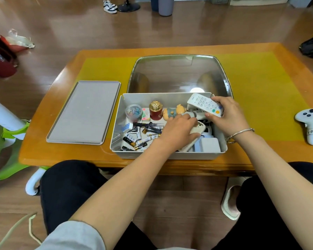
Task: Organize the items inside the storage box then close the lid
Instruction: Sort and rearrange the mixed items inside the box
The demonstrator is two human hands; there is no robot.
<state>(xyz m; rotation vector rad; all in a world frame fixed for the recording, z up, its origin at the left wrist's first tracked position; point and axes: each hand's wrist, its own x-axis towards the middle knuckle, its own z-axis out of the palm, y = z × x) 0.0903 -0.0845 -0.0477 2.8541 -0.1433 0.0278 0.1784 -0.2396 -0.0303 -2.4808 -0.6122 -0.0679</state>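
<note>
Open white storage box point(168, 156) at the near edge of the table, its grey lid point(83, 112) lying flat on the tabletop just to the left. The box holds, along the far wall, a clear round tub of clips point(133, 112), a red bottle with a gold cap point(155, 111) and a small doll point(173, 111) lying on its side, with loose batteries point(139, 141) and pens point(150, 127) scattered on the floor at left. A white remote control point(204, 105), tilted over the far right corner, is gripped in a hand.
</note>
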